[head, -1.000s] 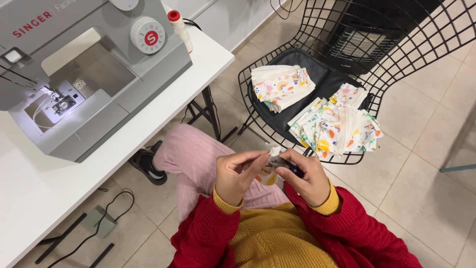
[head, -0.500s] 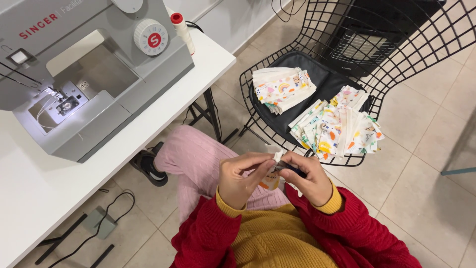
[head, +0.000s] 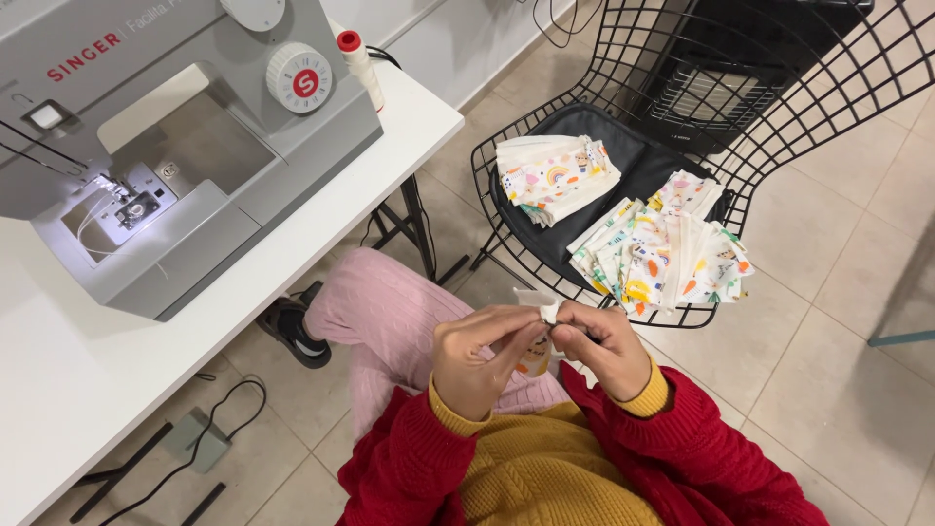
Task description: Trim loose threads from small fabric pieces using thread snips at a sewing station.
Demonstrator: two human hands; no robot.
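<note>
Fabric, a small white printed piece (head: 539, 317), sat pinched between both hands above the lap in pink trousers (head: 390, 326). The left hand (head: 477, 360) pressed thumb and fingers together on its near edge; the right hand (head: 606, 349) nipped the other side (what else it held, I could not tell). Working it well probably called for short, even tension and fingertips close to the seam. Nearby, finished printed stacks (head: 662, 248) lay on the wire chair (head: 779, 127), the sewing machine (head: 175, 146) on the white table (head: 58, 390).

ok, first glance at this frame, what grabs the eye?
The grey sewing machine on the white table at upper left. Next, two stacks of printed fabric pieces on the black wire chair at right. At bottom centre, left hand and right hand pinch a small fabric piece over the lap.
</note>
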